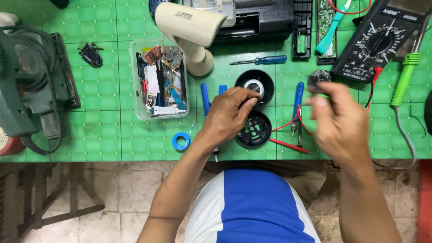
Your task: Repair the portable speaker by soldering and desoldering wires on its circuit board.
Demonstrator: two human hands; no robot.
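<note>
L hand [230, 111] pins black grille [254, 129] to the green mat [99, 90], fingers curled on its rim to steady it. R hand [339, 123], blurred, prob. pinches a small dark part [318, 79], lifted clear.

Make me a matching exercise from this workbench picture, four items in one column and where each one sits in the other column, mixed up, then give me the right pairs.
Things:
1. roll of blue tape
2. clear plastic box
3. multimeter
4. blue-handled screwdriver

Places:
A. far right corner of the green mat
B. just left of the left hand, near the mat's front edge
C. lying beyond the two round black parts
D. left of the cream hair dryer, filled with small parts

Pairs: 1-B, 2-D, 3-A, 4-C
</note>
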